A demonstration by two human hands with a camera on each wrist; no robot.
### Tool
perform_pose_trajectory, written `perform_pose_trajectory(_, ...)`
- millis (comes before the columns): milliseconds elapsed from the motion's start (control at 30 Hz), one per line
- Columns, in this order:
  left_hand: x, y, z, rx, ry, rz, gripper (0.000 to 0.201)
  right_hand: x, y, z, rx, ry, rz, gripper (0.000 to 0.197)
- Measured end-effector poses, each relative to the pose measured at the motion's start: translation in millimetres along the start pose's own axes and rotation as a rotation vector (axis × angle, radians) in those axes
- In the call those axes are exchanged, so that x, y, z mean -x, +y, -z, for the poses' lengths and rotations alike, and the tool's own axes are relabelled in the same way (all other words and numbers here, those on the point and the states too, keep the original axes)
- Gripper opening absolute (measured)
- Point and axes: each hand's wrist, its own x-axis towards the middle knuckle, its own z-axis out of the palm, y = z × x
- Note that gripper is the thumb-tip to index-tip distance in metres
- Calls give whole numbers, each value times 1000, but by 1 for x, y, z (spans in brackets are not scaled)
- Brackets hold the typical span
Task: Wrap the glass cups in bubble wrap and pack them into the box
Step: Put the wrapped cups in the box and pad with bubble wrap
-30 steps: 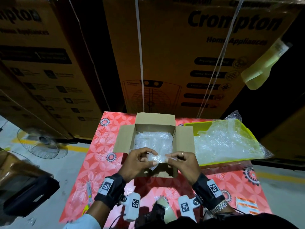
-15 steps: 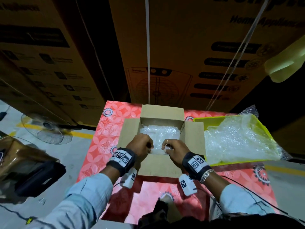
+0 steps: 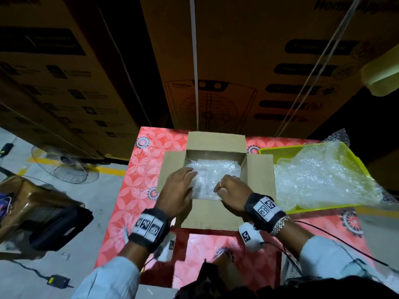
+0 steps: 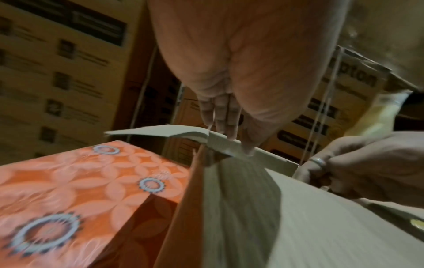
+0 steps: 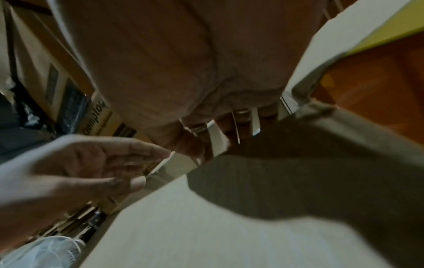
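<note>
Settling a wrapped cup [image 3: 208,186] into the box [image 3: 216,214], I am steadying it with my left hand [image 3: 178,190], fingers straight and flat against its side, while my right hand [image 3: 232,194] is pinching a fold of the wrap at its near end. It is lying at the front of the box, touching the wrapped bundles [image 3: 216,167] behind. I am judging it light but breakable (the film is soft and slithery), so I am taking it by the body, never a loose flap.
</note>
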Motion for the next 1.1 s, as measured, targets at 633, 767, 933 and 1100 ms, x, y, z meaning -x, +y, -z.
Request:
perform_pose_trajectory(633, 43, -8, -23, 227, 71, 137, 76, 34, -31, 7, -147, -129, 34, 43)
perform_pose_trajectory(767, 42, 18, -16, 177, 243, 249, 67, 77, 0, 37, -379, 256, 121, 14)
perform_pose_trajectory(933, 39, 68, -19, 218, 354, 208, 54, 116, 92, 80, -388, 559, -139, 10)
perform_pose_trajectory(1100, 36, 111, -33, 246, 360, 139, 54, 104, 175, 81, -104, 280, -477, 21)
